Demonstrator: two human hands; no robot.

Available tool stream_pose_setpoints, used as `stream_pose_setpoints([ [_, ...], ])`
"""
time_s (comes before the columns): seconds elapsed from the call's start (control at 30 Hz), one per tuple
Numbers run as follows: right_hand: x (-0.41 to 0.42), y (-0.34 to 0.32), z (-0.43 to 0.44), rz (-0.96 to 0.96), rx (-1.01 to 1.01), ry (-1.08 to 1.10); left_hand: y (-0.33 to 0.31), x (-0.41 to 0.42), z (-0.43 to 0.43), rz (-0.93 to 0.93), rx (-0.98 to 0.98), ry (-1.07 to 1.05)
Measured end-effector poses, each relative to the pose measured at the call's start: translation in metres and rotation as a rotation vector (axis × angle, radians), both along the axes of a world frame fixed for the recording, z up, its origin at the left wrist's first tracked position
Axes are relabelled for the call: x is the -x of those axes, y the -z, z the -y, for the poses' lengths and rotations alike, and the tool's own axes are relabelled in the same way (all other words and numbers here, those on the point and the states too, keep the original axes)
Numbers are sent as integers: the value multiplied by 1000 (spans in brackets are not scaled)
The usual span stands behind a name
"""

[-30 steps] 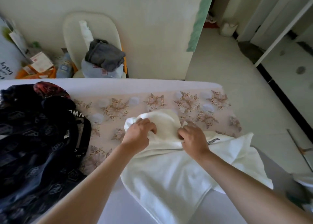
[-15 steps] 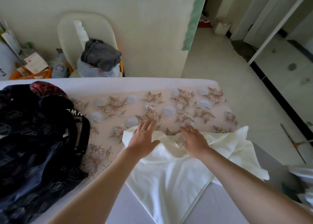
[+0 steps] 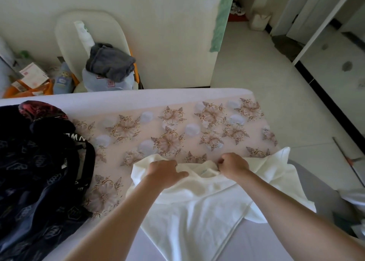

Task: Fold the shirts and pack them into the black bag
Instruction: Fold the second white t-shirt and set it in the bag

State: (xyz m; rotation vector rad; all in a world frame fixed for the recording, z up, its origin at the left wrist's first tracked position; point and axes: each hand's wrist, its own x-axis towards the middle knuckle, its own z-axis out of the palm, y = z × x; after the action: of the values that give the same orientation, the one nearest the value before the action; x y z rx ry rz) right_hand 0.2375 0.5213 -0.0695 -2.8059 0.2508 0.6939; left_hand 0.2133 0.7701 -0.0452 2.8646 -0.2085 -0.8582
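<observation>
Far left I see the black patterned fabric bag (image 3: 39,181), white strap lettering (image 3: 79,138) only partly legible, then my left hand (image 3: 165,173) and right hand (image 3: 233,165) — both curled, gripping the collar edge of the creamy-white cotton shirt (image 3: 197,211) — rumpled on the floral sheet (image 3: 177,126).

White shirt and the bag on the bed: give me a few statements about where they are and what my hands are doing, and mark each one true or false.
1. The left hand and the right hand both grip the white shirt near its far edge. True.
2. The black bag lies to the left of the shirt. True.
3. The shirt is already inside the bag. False: it lies outside the bag, partly on the floral cloth.
4. The shirt is folded into a neat square. False: it is loosely spread and rumpled.
5. A grey garment sits on a pile beyond the far edge of the bed. True.
</observation>
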Motion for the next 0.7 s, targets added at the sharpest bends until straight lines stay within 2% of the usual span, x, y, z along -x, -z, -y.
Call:
stream_pose_setpoints([
  [0.07, -4, -1, 1, -10, 54, -82, -1, -3, 8, 39, 47, -8],
  [0.13, -10, -4, 3, 0, 84, -159, -3, -6, 8, 86, 202, -105],
  [0.2, -14, -3, 9, -8, 5, -149, -8, -12, 4, 126, 353, -223],
  [0.3, -18, -2, 17, -138, -84, -153, -18, -22, 1, 125, 480, -255],
  [0.4, -18, -1, 18, -217, -27, -163, -22, -21, 2, 84, 527, -252],
  [0.47, -18, -5, 17, -80, 17, -109, -22, -14, 1, 38, 483, -233],
  [0.57, -18, -22, 19, 295, 13, -14, -33, -8, -2, 38, 421, -190],
  [0.63, -20, -42, 20, 519, -61, 27, -49, -13, -4, 175, 382, -173],
  [0.7, -23, -70, 19, 635, -194, 106, -68, -21, -9, 372, 422, -225],
])
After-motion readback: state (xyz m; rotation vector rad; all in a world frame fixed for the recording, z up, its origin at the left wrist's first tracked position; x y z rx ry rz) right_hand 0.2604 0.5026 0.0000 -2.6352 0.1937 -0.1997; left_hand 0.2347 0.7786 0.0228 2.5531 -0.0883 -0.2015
